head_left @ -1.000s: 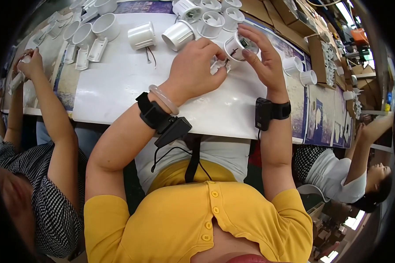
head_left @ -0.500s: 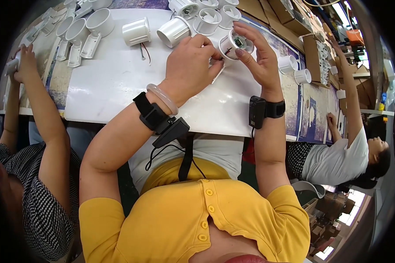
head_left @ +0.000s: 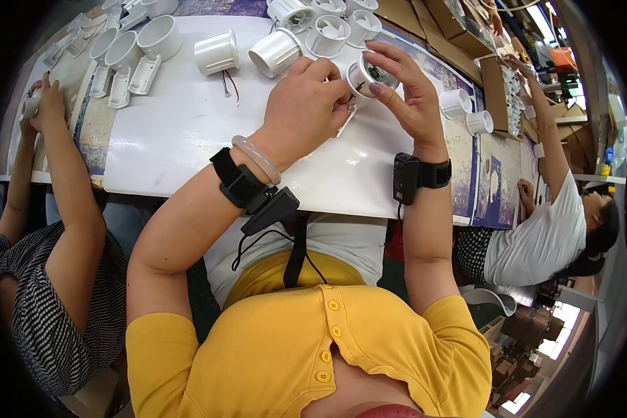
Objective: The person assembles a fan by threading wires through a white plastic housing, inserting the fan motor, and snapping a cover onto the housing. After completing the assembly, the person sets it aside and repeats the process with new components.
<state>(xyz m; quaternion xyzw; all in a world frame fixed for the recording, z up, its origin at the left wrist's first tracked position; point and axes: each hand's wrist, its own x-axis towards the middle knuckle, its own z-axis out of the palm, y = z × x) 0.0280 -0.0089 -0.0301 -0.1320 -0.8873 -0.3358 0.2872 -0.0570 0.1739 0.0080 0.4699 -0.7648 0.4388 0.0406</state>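
Observation:
A white cylindrical fan housing (head_left: 356, 79) with a green circuit board (head_left: 377, 72) in its open end is tilted toward my right hand (head_left: 412, 97). The thumb and fingers of that hand curve around the housing. My left hand (head_left: 306, 101) is closed in a pinch just left of the housing, close to its thin wires. What sits between those fingertips is mostly hidden. Below them a narrow white strip (head_left: 345, 122) sticks out above the white work sheet (head_left: 209, 153).
Behind my hands stand several white housings, some with fan blades (head_left: 329, 35). One housing (head_left: 216, 52) trails loose wires. White cups with handles (head_left: 159, 38) are at the left. Two white cups (head_left: 455, 103) and an open carton (head_left: 501, 90) are at right. Co-workers sit on both sides.
My right hand and the housing have turned slightly, so less of the board shows. My left hand has barely moved. The left co-worker's hands shifted, and another person's hand appears at the upper right.

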